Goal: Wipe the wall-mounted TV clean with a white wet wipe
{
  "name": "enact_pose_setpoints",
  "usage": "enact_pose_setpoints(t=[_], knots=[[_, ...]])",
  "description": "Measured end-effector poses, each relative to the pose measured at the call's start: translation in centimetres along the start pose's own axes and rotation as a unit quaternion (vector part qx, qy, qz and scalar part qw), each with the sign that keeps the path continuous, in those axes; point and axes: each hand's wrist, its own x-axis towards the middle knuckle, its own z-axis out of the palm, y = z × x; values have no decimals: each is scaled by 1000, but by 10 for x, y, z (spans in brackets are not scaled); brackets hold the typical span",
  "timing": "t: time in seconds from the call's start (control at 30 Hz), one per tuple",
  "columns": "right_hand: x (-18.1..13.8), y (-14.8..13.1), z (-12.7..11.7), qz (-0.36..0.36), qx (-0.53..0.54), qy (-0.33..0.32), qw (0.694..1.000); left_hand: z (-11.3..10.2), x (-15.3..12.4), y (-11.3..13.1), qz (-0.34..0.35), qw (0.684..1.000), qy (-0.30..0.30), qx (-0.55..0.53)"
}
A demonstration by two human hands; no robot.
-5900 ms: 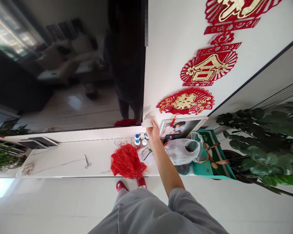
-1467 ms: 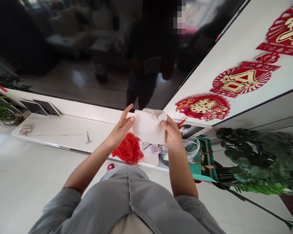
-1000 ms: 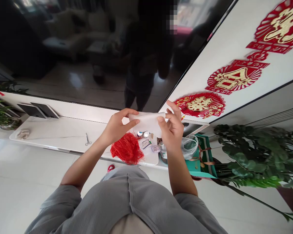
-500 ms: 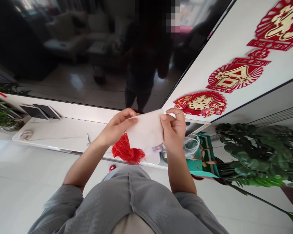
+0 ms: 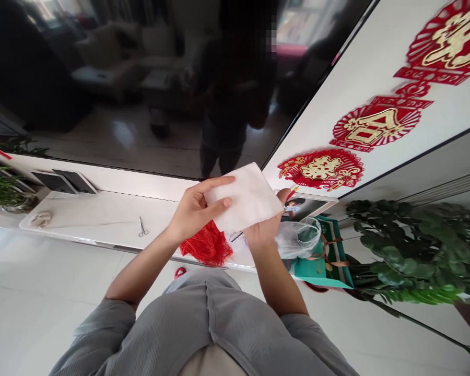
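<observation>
A folded white cloth [image 5: 247, 197] is held in front of me over the low white shelf [image 5: 102, 219]. My left hand [image 5: 196, 206] pinches its left edge between thumb and fingers. My right hand [image 5: 264, 232] lies under the cloth, palm up and fingers spread, bearing it. Below the hands a red net bundle [image 5: 206, 245] lies on the shelf. The large dark TV screen [image 5: 141, 94] fills the wall behind.
Small scissors [image 5: 141, 227] lie on the shelf to the left. A clear plastic bag [image 5: 297, 237], a framed photo [image 5: 309, 206] and a green gift bag [image 5: 329, 256] sit to the right. A leafy plant [image 5: 411, 250] stands at far right. Red paper decorations [image 5: 323, 169] hang on the wall.
Earlier my right hand pressed the cloth near the TV's lower corner. Both hands then brought it before me and turned it; now it lies flat on my right palm.
</observation>
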Motion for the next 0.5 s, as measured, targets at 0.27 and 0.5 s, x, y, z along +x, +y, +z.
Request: enact_pose_setpoints(t=[0.27,0.5], knots=[[-16,22,7,-27,63,-16,998,7,2,-1,6,999,31,22],[-16,17,14,-19,122,6,992,18,0,-19,97,981,69,154]])
